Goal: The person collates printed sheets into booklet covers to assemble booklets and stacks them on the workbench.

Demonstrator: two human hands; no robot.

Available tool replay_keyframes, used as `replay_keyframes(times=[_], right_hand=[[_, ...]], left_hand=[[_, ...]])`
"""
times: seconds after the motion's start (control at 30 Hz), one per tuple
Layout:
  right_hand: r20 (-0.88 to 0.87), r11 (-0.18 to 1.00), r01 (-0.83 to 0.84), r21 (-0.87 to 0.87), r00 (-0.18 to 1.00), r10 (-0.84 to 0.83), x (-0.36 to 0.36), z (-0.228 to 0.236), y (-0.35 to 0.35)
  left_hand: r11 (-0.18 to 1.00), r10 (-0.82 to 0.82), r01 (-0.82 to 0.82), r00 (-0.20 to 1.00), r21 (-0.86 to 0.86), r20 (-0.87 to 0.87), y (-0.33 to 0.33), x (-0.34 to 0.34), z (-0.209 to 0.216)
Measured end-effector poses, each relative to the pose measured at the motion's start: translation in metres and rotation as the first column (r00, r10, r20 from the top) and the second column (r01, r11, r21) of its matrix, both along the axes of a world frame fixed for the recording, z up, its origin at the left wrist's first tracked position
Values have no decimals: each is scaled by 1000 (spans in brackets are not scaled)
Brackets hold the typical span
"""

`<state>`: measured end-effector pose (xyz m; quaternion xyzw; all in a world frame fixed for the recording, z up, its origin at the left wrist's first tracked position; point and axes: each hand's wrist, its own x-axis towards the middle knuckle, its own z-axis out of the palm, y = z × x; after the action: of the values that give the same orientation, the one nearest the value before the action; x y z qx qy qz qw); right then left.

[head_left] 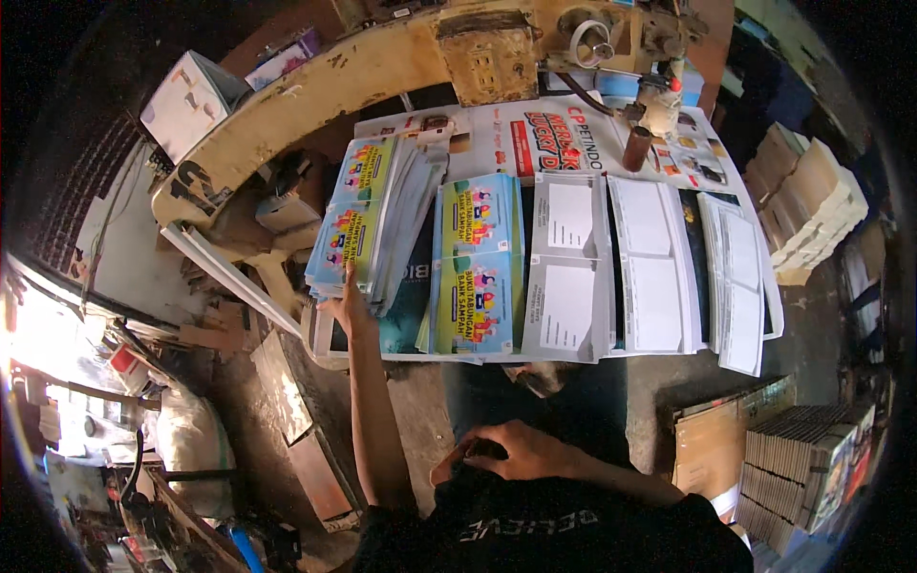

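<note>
My left hand [353, 311] grips the near edge of a fanned stack of printed covers [346, 235], blue and yellow with small cartoon figures, at the table's left side. Its thumb lies on top and the fingers go underneath. My right hand [516, 449] is held close to my body, apart from the table, with its fingers curled toward the thumb. A dark patch shows inside that curl; whether it is a thing or my shirt I cannot make out. Right of the held stack lies another pile of the same covers [472, 296], then grey-bordered sheets [570, 258].
White form sheets [654, 263] and a further sheet pile [737, 277] lie at the table's right. A worn cream machine arm [315, 81] arches over the far side. Bundled booklets [793, 468] stand beside a cardboard box [712, 454] at lower right; paper stacks [802, 201] rise beyond.
</note>
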<state>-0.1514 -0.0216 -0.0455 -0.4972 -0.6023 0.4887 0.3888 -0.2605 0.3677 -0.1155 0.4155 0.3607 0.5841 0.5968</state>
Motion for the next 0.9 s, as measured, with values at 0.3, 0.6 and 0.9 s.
replay_keyframes(times=[0.3,0.6,0.9], right_hand=[[-10,982,22,-187,1000,-24,22,13,0],[-82,992,30,-125,996,-41,38,33,1],[-187,977,111,-180,972,-145,69,50,21]], left_hand=[[988,-93,121,963,101,-252,78,104,11],[988,-121,78,928,-134,-352,198,160,0],[920,-371,386,913,67,-170,139,238,35]])
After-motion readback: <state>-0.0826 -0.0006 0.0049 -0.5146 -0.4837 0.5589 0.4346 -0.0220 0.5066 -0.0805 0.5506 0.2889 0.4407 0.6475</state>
